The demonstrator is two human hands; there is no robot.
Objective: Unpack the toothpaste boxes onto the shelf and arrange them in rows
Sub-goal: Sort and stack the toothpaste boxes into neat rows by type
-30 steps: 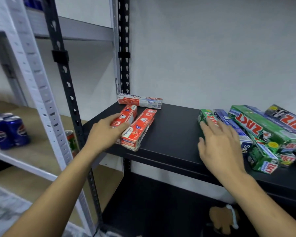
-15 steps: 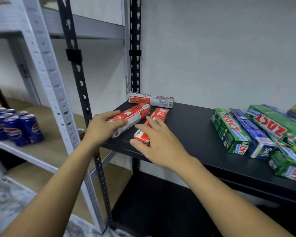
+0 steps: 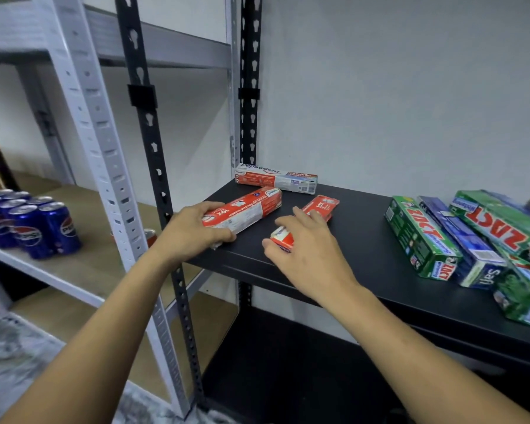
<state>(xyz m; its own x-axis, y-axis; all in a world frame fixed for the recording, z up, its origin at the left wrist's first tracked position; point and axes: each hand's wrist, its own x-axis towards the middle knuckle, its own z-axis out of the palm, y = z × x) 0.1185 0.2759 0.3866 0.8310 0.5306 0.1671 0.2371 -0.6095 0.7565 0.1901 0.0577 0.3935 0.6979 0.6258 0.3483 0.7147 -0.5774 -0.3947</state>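
Observation:
Three red-and-white Pepsodent toothpaste boxes are at the left end of the black shelf [image 3: 358, 249]. One [image 3: 277, 178] lies along the back wall. My left hand [image 3: 193, 231] grips the near end of a second red box [image 3: 248, 209], which is tilted up off the shelf. My right hand [image 3: 306, 249] holds the third red box [image 3: 320, 206] by its near end, fingers over its top, thumb at its side. To the right lie a green Zact box [image 3: 419, 237], a blue box [image 3: 462, 243] and more green Zact boxes [image 3: 499, 224] in a loose heap.
Black slotted uprights [image 3: 153, 148] stand at the shelf's left corner, beside a white rack's upright [image 3: 95, 139]. Several blue Pepsi cans [image 3: 34, 228] stand on the white rack's wooden shelf. A lower black shelf [image 3: 288, 371] lies below. A grey wall is behind.
My right hand left the green boxes on the right and came across to the third red box. My left hand took hold of the second red box and lifted its far end.

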